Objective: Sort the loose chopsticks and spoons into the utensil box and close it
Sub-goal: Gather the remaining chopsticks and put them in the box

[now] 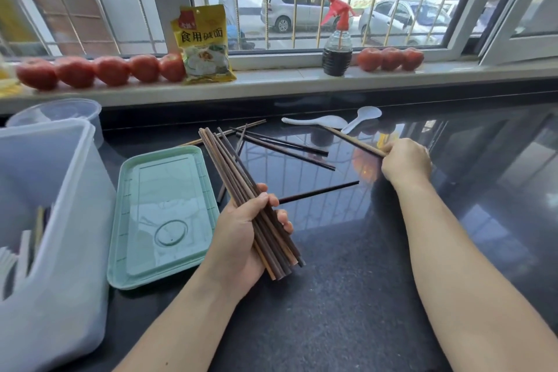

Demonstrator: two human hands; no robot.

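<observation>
My left hand grips a bundle of several brown chopsticks, tips pointing up and away. My right hand pinches the end of one light wooden chopstick that slants toward the spoons. Several dark loose chopsticks lie crossed on the black counter, and one more lies nearer me. Two white spoons rest by the back edge. The translucent utensil box stands open at the left with some utensils inside. Its green lid lies flat beside it.
Tomatoes, a yellow food packet and a red-topped spray bottle line the windowsill. A clear round container stands behind the box. The glossy black counter stretches to the right.
</observation>
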